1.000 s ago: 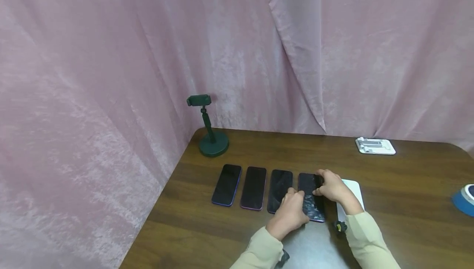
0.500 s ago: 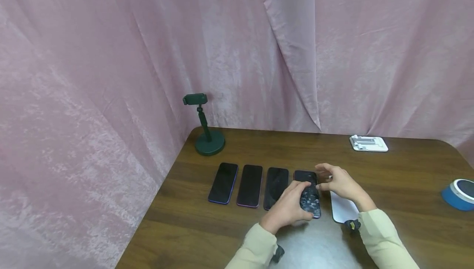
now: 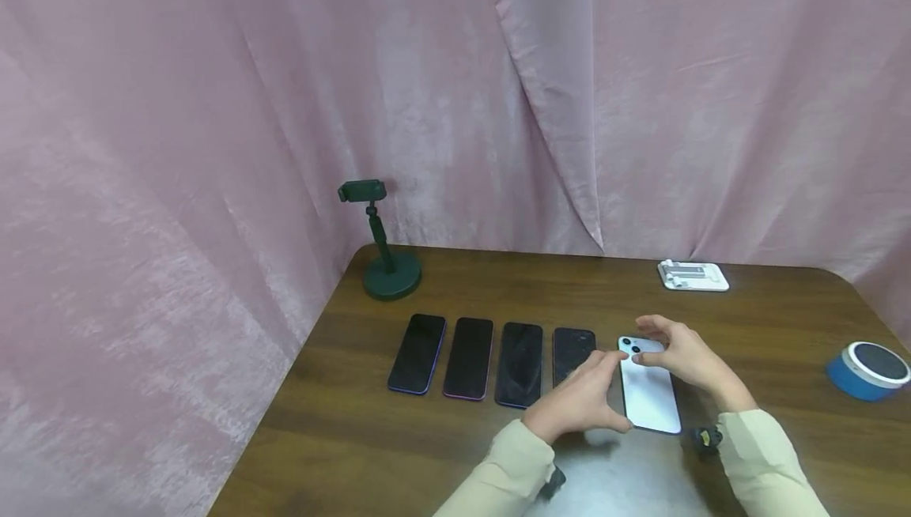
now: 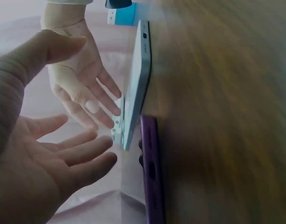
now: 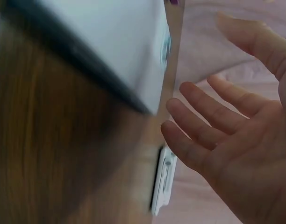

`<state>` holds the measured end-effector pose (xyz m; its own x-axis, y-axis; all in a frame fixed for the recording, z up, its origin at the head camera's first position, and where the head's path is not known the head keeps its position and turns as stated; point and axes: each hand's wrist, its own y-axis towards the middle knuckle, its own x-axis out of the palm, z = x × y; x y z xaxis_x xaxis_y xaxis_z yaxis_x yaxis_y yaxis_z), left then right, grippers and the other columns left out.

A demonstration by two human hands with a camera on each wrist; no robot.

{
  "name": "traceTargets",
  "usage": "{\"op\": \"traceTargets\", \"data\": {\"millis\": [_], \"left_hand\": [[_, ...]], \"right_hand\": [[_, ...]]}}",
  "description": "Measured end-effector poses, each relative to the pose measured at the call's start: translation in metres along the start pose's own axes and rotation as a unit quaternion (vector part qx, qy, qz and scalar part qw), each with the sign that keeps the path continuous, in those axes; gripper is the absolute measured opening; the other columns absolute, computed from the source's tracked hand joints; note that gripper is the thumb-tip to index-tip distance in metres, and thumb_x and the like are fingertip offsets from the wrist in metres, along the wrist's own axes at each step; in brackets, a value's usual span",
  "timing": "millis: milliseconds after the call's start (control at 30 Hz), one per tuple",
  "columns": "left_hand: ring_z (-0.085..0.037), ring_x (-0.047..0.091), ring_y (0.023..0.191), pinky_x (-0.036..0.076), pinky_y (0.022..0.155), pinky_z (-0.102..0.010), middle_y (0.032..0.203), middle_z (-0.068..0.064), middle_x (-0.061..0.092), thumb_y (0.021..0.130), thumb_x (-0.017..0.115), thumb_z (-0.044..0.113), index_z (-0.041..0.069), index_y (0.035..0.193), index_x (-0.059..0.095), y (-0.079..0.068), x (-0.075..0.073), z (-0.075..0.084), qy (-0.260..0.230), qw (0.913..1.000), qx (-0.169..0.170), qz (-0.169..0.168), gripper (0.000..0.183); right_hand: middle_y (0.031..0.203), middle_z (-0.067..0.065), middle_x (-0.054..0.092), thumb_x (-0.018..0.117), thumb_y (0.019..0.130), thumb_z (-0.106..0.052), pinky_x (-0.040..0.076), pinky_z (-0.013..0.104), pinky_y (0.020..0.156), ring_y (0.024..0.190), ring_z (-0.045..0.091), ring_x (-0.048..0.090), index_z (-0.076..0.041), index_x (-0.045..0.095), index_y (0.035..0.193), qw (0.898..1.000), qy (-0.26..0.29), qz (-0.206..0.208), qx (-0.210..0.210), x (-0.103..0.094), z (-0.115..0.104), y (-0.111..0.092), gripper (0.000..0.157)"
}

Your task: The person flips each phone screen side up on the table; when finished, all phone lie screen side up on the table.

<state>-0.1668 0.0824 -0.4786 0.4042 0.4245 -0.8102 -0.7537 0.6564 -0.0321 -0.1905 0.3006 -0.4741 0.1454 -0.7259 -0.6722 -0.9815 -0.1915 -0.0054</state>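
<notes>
A white phone (image 3: 651, 400) lies back up on the table, its camera lenses at the far end. My left hand (image 3: 582, 398) hovers at its left side with thumb and fingers spread. In the left wrist view that hand's fingers (image 4: 89, 172) hold nothing. Over the far right corner of the white phone is my right hand (image 3: 685, 357), and its relaxed fingers (image 5: 194, 135) are apart from the phone in the right wrist view. Left of the white phone, a dark phone (image 3: 572, 347) lies screen up, partly hidden behind my left hand; a purple-edged phone (image 4: 153, 172) shows low in the left wrist view.
Three more dark phones (image 3: 519, 364) lie in a row to the left, screens up. A green phone stand (image 3: 391, 274) is at the far left corner, a folded white stand (image 3: 693, 276) at the back, and a blue-and-white round object (image 3: 868, 371) on the right.
Both hands have left the dark phone at the right of the row and moved right to the white phone, now more fully in view. The head view has shifted slightly.
</notes>
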Motion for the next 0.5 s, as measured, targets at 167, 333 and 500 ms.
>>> {"op": "traceTargets", "data": {"millis": [167, 333, 500], "left_hand": [[-0.005, 0.052, 0.117, 0.049, 0.089, -0.023, 0.143, 0.003, 0.048, 0.076, 0.09, 0.035, 0.023, 0.149, 0.042, 0.011, 0.007, 0.01, 0.016, 0.9998, -0.009, -0.009, 0.088], [-0.003, 0.053, 0.105, 0.047, 0.084, -0.019, 0.137, 0.005, 0.051, 0.077, 0.089, 0.034, 0.027, 0.139, 0.052, 0.025, 0.014, 0.019, 0.043, 0.9986, -0.015, -0.026, 0.073], [-0.004, 0.053, 0.105, 0.044, 0.086, -0.019, 0.127, 0.008, 0.055, 0.074, 0.091, 0.031, 0.028, 0.131, 0.06, 0.029, 0.018, 0.022, 0.091, 0.9951, -0.012, -0.037, 0.065]], "right_hand": [[0.126, 0.035, 0.059, 0.083, 0.08, -0.009, 0.047, 0.063, 0.091, 0.115, 0.053, 0.057, 0.015, 0.05, 0.133, 1.0, -0.012, -0.005, -0.007, -0.011, 0.012, -0.003, 0.067], [0.125, 0.038, 0.057, 0.083, 0.078, -0.006, 0.045, 0.065, 0.091, 0.115, 0.055, 0.054, 0.018, 0.05, 0.131, 0.999, -0.044, -0.018, -0.006, -0.022, 0.021, -0.004, 0.068], [0.13, 0.039, 0.054, 0.083, 0.076, -0.003, 0.043, 0.067, 0.094, 0.119, 0.055, 0.051, 0.018, 0.049, 0.132, 0.998, -0.047, -0.045, 0.005, -0.022, 0.022, -0.005, 0.069]]}}
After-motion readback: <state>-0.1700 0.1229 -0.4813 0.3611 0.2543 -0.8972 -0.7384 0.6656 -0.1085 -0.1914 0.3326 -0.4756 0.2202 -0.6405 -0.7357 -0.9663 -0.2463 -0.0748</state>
